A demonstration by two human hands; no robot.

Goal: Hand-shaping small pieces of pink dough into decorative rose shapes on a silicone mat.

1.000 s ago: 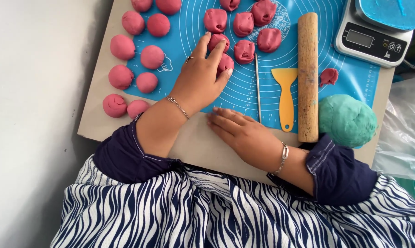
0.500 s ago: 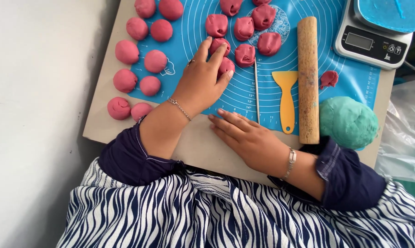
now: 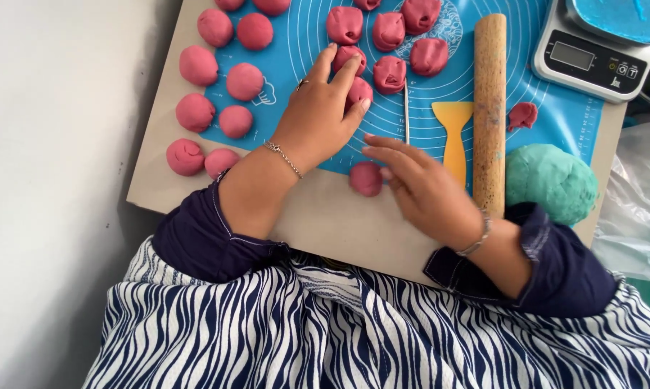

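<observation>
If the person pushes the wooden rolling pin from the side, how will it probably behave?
The wooden rolling pin is a plain cylinder lying flat on the blue mat, so a sideways push would likely make it roll. It looks stiff and solid, probably rather heavy for its size. Rolling toward the right hand, it would meet the yellow scraper beside it.

A wooden rolling pin lies beside a yellow scraper. A green dough lump sits near it. A kitchen scale stands at the far corner.

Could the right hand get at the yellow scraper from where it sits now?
Probably yes. The right hand lies flat just beside the yellow scraper, which lies bare on the blue mat; the rolling pin is on its far side.
</observation>
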